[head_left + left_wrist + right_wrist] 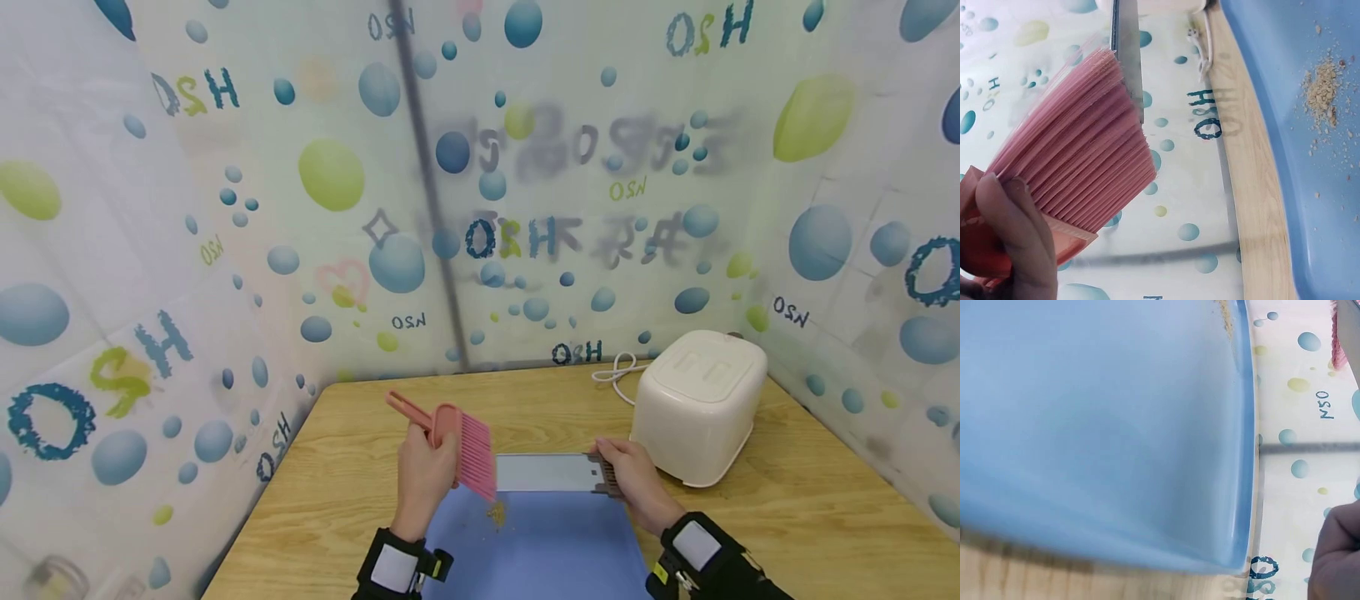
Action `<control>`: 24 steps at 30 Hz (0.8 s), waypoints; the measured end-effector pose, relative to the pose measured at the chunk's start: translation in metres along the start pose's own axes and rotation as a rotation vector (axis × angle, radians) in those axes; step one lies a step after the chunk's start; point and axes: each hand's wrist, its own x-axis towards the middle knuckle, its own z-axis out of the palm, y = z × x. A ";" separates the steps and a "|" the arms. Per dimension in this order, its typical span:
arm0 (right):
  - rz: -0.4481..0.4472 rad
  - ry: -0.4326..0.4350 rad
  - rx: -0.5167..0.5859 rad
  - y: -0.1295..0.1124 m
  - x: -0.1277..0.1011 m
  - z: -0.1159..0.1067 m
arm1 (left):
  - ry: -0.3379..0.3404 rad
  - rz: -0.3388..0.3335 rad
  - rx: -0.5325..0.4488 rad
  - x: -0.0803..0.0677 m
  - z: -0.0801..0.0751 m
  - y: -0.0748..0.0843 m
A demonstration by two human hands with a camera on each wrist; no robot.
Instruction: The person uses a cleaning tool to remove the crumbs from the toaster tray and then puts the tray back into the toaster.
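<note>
Behind brush [472, 454], tray [540, 472] partly hidden.

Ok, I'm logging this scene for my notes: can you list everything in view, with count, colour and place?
brush: 1, pink, held above the mat
tray: 1, grey, flat, at the mat's far edge
crumbs: small pile, tan, on the mat
mat: 1, blue, near table edge
appliance: 1, white, right rear of table
cord: 1, white, behind appliance
table: 1, wooden
left hand: grips brush
right hand: holds tray's end
</note>
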 end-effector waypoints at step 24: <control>-0.005 -0.006 0.014 -0.002 0.000 0.003 | 0.002 0.028 -0.032 0.006 0.009 0.018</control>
